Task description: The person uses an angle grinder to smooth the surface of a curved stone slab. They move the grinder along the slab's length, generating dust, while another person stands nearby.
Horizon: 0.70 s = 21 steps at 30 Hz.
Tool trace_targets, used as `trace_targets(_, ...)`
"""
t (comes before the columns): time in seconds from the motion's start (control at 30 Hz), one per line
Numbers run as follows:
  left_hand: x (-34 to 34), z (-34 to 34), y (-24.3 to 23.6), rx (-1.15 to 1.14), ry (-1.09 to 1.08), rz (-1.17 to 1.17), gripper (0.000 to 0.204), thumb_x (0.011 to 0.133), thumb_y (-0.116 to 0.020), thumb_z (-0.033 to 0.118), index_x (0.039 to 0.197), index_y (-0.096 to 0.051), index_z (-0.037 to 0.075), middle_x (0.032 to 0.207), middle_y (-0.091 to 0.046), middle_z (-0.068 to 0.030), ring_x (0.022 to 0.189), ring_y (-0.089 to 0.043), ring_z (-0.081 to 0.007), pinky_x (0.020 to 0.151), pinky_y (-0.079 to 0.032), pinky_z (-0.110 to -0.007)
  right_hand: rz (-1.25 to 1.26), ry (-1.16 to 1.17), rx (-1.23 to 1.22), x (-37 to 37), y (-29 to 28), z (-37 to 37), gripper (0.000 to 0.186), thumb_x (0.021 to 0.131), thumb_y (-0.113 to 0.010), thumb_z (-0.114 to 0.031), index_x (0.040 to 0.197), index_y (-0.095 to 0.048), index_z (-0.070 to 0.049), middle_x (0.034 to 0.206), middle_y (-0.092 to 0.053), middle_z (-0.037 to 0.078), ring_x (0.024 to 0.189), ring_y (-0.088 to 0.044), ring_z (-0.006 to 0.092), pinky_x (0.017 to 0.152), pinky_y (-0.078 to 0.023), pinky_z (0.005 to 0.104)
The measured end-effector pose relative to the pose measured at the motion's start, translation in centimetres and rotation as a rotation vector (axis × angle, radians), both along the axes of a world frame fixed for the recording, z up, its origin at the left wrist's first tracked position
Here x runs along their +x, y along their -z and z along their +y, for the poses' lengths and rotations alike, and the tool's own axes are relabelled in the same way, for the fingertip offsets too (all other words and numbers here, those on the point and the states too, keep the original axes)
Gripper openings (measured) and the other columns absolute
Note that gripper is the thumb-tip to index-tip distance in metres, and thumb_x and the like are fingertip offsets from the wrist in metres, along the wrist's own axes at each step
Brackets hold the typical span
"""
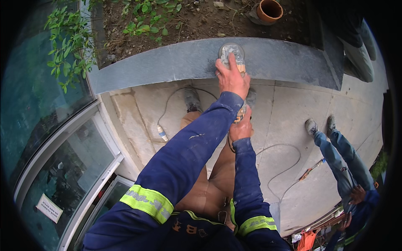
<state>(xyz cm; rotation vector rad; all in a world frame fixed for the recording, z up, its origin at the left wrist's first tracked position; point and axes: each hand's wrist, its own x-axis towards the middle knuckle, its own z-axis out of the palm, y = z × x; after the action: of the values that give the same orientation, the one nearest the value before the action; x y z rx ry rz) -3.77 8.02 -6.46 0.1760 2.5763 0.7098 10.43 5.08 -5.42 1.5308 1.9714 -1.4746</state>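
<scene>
My left hand (233, 81) grips the dusty head of a power grinder (231, 53), which rests on the grey stone ledge (159, 60) of a planter. My right hand (242, 127) is closed round the tool's rear body, lower in the picture, beside a yellow-and-black part. Both forearms are in dark blue sleeves with lime reflective bands. A cable (176, 92) with a pale connector (162, 134) lies on the paving behind the tool. My shoes show under my arms, partly hidden.
Soil, leafy plants (63, 54) and a terracotta pot (270, 10) are above the ledge. A glass door (63, 175) is at left. A person in jeans (335, 159) stands at right; another person's legs (356, 58) are at upper right. An extension lead (299, 154) crosses the paving.
</scene>
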Motion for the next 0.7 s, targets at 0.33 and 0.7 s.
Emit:
trace_targets(0.33, 0.0, 0.6, -0.3, 0.011, 0.034, -0.040, 0.083, 0.075, -0.075, 0.015, 0.144, -0.028, 0.011, 0.136, -0.025, -0.0278, 0.116, -0.044, -0.0531, 0.097, -0.044, -0.052, 0.030, 0.031, 0.017, 0.1, -0.1, 0.3, 0.081, 0.070, -0.081, -0.013, 0.136, -0.035, -0.006, 0.109, -0.066, 0.021, 0.101, -0.066, 0.0366, 0.085, -0.051, 0.0406)
trace_targets(0.7, 0.9, -0.5, -0.6, -0.024, 0.024, -0.034, 0.083, 0.075, -0.075, 0.014, 0.144, -0.028, 0.011, 0.135, -0.025, -0.0279, 0.117, -0.043, -0.0528, 0.096, -0.045, -0.052, 0.126, 0.001, 0.083, 1.6, -0.2, -1.0, 0.065, 0.084, -0.067, -0.015, 0.139, -0.034, -0.007, 0.105, -0.066, 0.025, 0.095, -0.066, 0.0431, 0.079, -0.051, 0.0442)
